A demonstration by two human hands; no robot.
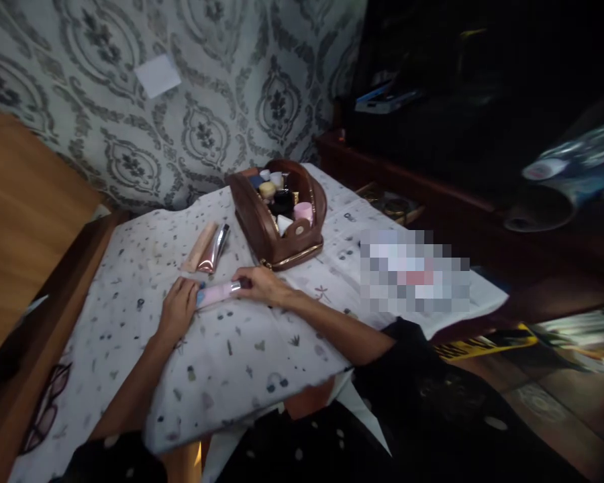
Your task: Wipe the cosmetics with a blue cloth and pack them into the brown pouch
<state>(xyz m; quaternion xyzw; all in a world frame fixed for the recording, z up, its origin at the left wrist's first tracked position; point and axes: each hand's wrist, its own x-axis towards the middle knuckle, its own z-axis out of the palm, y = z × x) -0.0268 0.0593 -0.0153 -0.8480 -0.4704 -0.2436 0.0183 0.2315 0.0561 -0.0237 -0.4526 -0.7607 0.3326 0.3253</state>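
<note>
A pale pink cosmetic tube (216, 293) lies sideways between my hands, low over the patterned cloth. My left hand (178, 307) has its fingers closed at the tube's bluish end. At the dark-and-silver cap end, my right hand (266, 286) grips with thumb and fingers. Just beyond them, a peach tube (200, 245) and a shiny pink-silver tube (215, 249) lie side by side on the cloth. Behind my right hand stands an unzipped brown makeup bag (252, 218) with several small jars and bottles inside, among them a pink-lidded jar (303, 212).
A white printed cloth (221, 376) covers the table. Eyeglasses (47, 409) rest near its left edge, beside a wooden panel (25, 221). A pixelated patch hides something on the right. Farther right are a dark wooden shelf and a plastic bottle (574, 157).
</note>
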